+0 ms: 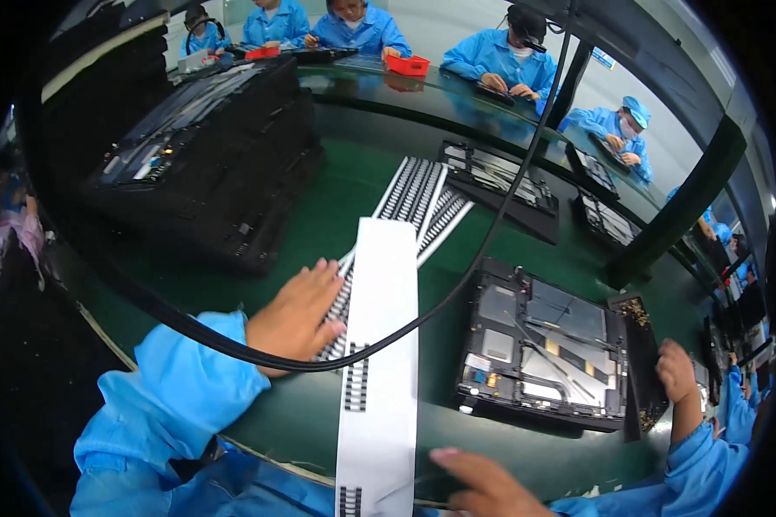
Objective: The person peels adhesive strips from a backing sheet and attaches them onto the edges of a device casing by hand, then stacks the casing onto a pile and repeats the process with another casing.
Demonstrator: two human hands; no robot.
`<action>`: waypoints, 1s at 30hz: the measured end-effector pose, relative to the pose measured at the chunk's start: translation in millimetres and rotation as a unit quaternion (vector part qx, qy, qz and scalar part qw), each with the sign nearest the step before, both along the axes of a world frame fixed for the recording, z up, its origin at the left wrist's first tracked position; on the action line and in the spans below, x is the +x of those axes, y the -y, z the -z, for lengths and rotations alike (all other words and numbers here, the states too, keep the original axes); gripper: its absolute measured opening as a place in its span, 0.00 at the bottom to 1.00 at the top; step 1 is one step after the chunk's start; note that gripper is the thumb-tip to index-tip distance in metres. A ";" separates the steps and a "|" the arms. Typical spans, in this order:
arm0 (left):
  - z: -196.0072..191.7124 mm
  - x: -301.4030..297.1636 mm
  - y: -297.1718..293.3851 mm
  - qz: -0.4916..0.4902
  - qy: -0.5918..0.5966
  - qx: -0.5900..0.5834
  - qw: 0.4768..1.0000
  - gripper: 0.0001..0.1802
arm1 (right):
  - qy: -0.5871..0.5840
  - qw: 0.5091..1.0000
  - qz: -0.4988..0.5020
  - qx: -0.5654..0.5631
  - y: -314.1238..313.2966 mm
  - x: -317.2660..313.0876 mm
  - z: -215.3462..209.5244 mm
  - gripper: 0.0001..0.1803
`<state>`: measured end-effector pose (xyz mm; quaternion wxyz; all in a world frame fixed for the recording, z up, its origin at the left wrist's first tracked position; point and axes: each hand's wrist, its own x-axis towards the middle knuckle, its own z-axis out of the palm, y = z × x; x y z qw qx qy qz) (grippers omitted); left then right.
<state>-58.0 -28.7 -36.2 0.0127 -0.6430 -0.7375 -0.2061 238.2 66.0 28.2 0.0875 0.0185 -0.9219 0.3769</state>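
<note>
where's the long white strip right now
In the head view the long white strip lies mid-table on the green mat, between the left hand and the open device.

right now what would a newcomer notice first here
A long white backing strip of small black parts runs down the middle of the green table, the left hand pressing beside it. To its right lies an opened tablet chassis; the right hand hovers at the bottom edge.

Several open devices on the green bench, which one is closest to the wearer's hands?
The open device at lower right, just right of the long white strip. The others lie farther up the bench. The left hand rests on the strip's other side; the right hand is below it.
</note>
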 end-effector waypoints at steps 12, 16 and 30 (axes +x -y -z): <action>-13.3 47.5 61.6 -0.011 0.026 -0.004 1.000 0.27 | -0.053 0.991 0.116 0.029 56.4 -19.6 8.8 0.06; -1.0 41.1 62.7 -0.022 0.002 0.027 0.999 0.26 | 0.028 0.960 0.141 -0.241 30.6 -50.5 30.3 0.05; 6.7 40.6 56.1 -0.002 -0.001 0.096 0.995 0.22 | -0.132 0.821 0.248 -0.497 16.8 -126.8 4.1 0.05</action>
